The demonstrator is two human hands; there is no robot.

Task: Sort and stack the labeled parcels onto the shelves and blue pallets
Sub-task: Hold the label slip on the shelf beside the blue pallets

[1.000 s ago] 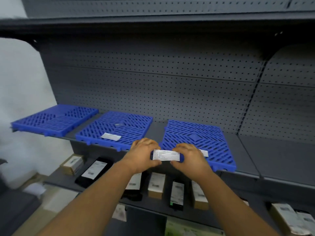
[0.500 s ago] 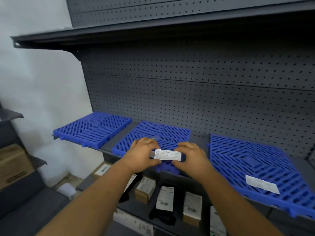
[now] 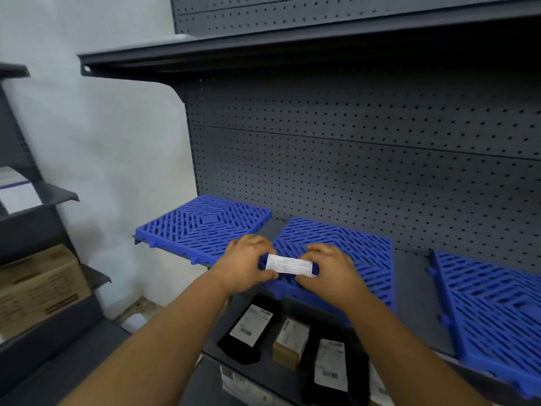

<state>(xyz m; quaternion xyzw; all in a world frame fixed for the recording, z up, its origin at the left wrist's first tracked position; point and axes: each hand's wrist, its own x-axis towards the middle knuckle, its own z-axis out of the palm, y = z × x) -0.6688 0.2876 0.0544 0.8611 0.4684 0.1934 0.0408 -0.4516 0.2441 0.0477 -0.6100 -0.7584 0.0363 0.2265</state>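
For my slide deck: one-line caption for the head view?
Both hands pinch a white label above the middle blue pallet.

On my feed: two bare forearms, no sleeves in view on either. Left hand (image 3: 248,263) & right hand (image 3: 328,272) both bare: no gloves, no rings, no watch or wristband I can make out. Short nails as far as visible. No markings on arms.

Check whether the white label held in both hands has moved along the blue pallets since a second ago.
Yes. The white label went leftward, from the front of the third pallet to the middle pallet.
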